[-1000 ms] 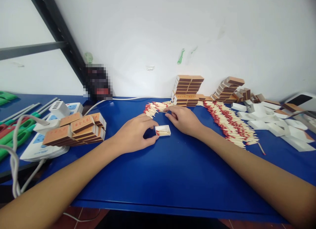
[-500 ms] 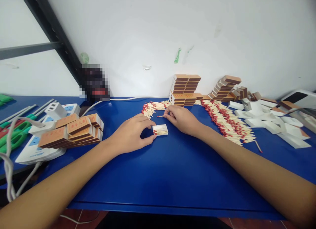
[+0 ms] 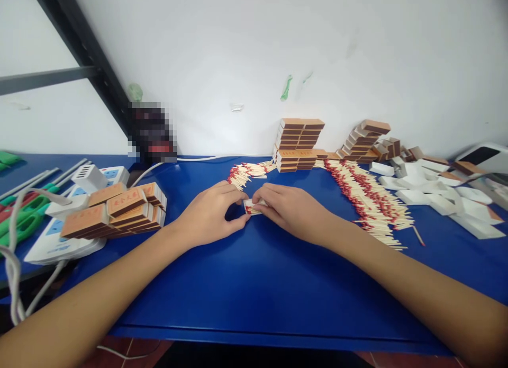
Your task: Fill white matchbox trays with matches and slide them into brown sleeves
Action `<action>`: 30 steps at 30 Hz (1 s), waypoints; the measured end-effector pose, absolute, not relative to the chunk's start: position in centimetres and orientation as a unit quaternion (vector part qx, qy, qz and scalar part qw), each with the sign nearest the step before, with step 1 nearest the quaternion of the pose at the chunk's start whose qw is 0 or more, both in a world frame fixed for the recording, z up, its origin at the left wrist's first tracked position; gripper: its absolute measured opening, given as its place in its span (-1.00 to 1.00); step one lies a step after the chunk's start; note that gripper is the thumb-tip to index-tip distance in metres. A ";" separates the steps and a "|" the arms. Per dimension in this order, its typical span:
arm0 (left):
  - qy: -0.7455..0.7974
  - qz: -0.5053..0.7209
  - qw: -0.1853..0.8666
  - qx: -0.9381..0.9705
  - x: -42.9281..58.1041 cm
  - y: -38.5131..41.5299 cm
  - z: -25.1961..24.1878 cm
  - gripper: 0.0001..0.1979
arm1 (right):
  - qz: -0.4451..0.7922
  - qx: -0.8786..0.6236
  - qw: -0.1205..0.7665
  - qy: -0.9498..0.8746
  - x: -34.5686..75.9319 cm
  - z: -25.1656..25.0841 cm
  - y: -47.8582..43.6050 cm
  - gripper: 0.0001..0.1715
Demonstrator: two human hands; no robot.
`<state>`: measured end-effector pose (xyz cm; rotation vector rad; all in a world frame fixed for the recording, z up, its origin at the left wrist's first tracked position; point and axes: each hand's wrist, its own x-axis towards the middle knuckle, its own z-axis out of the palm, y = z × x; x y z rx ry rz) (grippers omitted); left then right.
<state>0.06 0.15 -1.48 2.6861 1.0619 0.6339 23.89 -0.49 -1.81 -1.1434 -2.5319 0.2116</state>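
One white match tray [image 3: 249, 203] — left hand [image 3: 210, 212] pinching its end, right hand [image 3: 296, 209] over it, grip hidden.

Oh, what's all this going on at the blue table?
A person's left hand steadies one end of a small white tray with some matches in it. The right hand is over the tray's other end; its fingertips hide whether it holds a match. A small pile of loose matches lies just beyond the hands, a larger spread of matches to the right, and stacked matchboxes stand near the wall.
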 end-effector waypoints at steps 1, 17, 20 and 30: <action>0.358 0.212 0.092 0.904 0.1 0.2 -1.4 -0.86 | 0.089 -0.397 0.187 -0.894 24.1 -1.9 -0.3 -0.82; 0.360 0.207 0.103 0.904 0.0 0.1 -1.4 -0.82 | 0.144 -0.393 0.233 -0.878 24.4 -1.9 -0.2 -0.86; 0.348 0.205 0.111 0.908 0.1 0.0 -1.4 -0.84 | 0.179 -0.369 0.246 -0.878 24.1 -2.1 -0.2 -0.88; 0.345 0.200 0.117 0.910 0.1 0.0 -1.4 -0.86 | 0.160 -0.366 0.226 -0.889 24.1 -2.2 0.0 -0.84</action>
